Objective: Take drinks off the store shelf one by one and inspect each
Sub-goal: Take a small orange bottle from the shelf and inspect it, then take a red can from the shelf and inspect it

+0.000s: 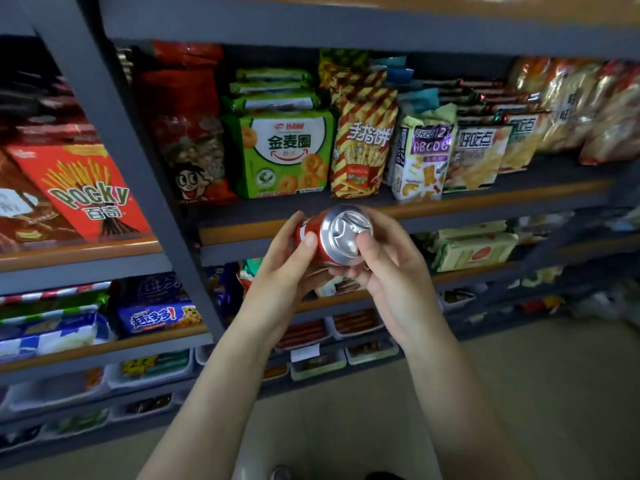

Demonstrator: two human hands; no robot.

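Several grey metal shelves [398,216] with wooden lips hold snack packets; white plastic trays [311,367] low down hold small wrapped goods. Both your hands hold one red aluminium drink can [337,237] before the shelf, top toward you: left hand [277,271] wraps the side, right hand [384,268] pinches the rim. You appear mid-inspection; next, turn it, then reshelve.

Can [341,237] held between left hand [287,268] and right hand [388,268], before the shelf [450,207] edge, lid turned toward the camera. Snack bags [287,154] ranged on that shelf behind. Pocky box [83,192] set on the bay to the left. Trays [149,372] placed on lower shelves.
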